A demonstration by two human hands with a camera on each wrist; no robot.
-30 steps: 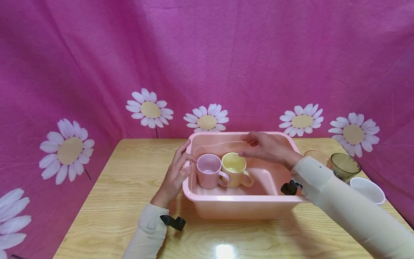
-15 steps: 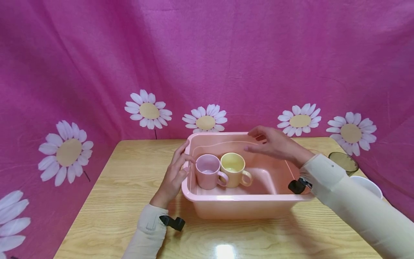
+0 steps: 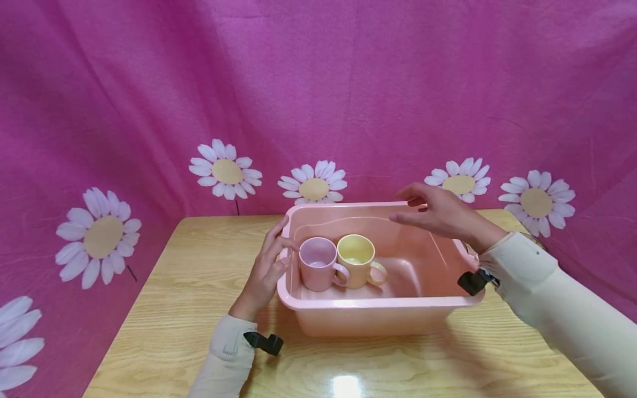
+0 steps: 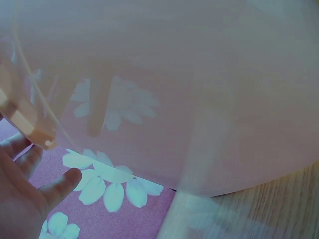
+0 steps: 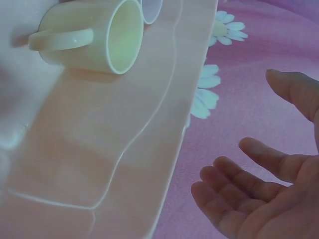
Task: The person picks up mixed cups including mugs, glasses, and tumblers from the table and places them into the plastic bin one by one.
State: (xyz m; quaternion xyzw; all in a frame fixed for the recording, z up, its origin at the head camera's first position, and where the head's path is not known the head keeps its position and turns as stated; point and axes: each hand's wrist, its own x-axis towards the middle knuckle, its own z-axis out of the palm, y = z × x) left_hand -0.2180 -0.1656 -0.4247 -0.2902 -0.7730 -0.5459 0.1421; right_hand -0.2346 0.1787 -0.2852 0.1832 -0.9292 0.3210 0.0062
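Note:
A pink plastic basin (image 3: 378, 321) stands on the wooden table. Inside it, at the left end, a pink mug (image 3: 318, 275) and a yellow mug (image 3: 352, 275) stand side by side, both handles toward the right. My left hand (image 3: 261, 279) rests against the basin's left rim, with fingertips over the edge and the thumb apart, as the left wrist view shows. Above the basin's back right rim hovers my right hand (image 3: 440, 214), holding nothing. In the right wrist view its fingers (image 5: 259, 149) are loosely spread, away from the yellow mug (image 5: 75, 57).
Behind the right sleeve (image 3: 527, 271), part of an olive glass rim (image 3: 536, 239) shows at the table's right side. A magenta curtain (image 3: 318, 99) with daisies hangs just behind the table (image 3: 164, 309). Bare wood lies left of and in front of the basin.
My right hand has moved away from the yellow mug, rightward and up toward the back rim. The right sleeve now covers most of the cups at right. The left hand keeps its place.

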